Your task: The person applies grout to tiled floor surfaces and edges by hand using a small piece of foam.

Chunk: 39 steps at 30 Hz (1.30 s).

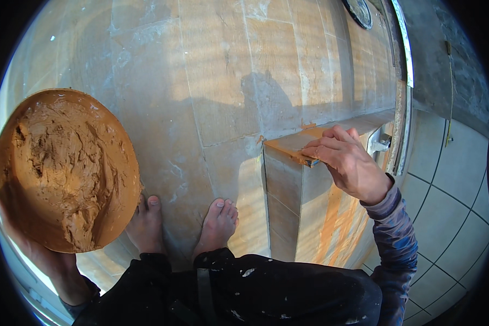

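Open air lies above the right hand's fingers (323, 145); below them the tiled ledge (288, 146) blocks, probably touching.

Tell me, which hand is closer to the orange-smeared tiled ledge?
Right. The right hand presses a small tool on the ledge, while the left hand is far off, under the bowl of brown paste.

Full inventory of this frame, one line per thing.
Bowl of paste: 1, orange-brown, held up at left.
Tiled step: 1, beige with orange smears, centre right.
Floor tiles: many, beige, dusty, across the top.
Wall tiles: several, pale grey, right.
Small tool: 1, dark, at the step's edge under the right fingers; kind unclear.
Round fitting: 1, dark, top edge.
Bare feet: 2, bottom centre.
Left hand: under the bowl.
Right hand: on the step's edge.
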### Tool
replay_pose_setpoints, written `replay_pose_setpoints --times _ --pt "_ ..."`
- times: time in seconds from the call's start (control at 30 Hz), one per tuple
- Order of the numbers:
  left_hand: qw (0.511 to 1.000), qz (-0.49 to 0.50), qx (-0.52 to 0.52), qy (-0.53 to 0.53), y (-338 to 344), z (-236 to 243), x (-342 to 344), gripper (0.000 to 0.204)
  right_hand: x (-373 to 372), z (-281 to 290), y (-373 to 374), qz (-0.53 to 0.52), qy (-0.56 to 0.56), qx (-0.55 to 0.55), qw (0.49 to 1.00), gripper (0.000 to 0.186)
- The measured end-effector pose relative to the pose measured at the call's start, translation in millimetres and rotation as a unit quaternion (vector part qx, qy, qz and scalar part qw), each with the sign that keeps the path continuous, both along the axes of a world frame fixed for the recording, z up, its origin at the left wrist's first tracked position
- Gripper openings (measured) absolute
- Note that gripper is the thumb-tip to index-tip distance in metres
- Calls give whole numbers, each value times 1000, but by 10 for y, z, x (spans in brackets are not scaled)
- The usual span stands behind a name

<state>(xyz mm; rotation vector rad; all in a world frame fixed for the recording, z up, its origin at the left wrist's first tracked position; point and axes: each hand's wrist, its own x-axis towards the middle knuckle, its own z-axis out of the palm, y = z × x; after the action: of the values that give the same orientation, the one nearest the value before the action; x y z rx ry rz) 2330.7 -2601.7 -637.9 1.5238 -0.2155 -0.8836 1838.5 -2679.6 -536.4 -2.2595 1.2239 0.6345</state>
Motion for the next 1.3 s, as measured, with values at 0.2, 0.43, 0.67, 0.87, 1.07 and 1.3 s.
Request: replay_pose_setpoints --times 0.2,0.43,0.67,0.87,1.07,1.3 --pt "1000 -7 -5 6 21 38 -119 66 -303 187 265 3 7 -26 1000 57" --pt "999 3 -6 -53 -29 169 -673 61 -532 -127 110 -48 8 5 999 43" --pt "998 0 -11 -64 -55 295 -897 57 -477 432 69 -40 4 52 998 43" --pt "995 -15 -29 -95 1 294 -903 57 -422 468 527 -57 -4 -89 994 44" --pt "999 -34 -35 7 54 405 -748 61 -644 42 1237 93 -23 -303 948 39" --pt "995 -71 -23 63 118 750 -953 65 -864 446 1803 48 -65 -236 968 38"
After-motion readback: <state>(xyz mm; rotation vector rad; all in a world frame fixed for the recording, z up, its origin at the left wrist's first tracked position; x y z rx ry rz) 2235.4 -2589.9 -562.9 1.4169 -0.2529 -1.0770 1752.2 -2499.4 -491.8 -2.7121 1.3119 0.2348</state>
